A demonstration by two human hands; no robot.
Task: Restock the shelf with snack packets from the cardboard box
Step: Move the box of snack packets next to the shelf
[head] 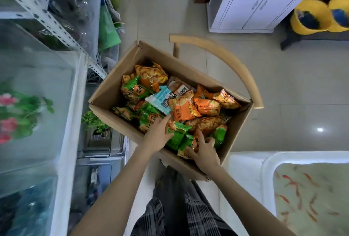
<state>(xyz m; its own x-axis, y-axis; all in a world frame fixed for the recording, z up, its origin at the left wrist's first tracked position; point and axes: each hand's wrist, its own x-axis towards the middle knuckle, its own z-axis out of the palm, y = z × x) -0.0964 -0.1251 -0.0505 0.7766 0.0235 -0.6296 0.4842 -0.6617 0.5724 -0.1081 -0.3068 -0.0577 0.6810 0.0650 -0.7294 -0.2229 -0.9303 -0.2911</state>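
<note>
An open cardboard box [105,92] sits on a wooden chair and is full of orange, green and light blue snack packets. My left hand [156,133] reaches into its near side and grips a green packet [178,131] from the left. My right hand [204,152] lies on the packets at the near right corner, its fingers curled over a green and orange packet [186,148]. A light blue packet [162,98] lies on top in the middle. The metal shelf [47,18] stands to the left of the box.
The chair's curved wooden backrest [239,65] arcs behind the box. Glass tanks with plants [24,113] fill the left side. A white tub with goldfish [309,194] is at lower right. A white cabinet [251,3] and yellow buckets [311,18] stand beyond on the tiled floor.
</note>
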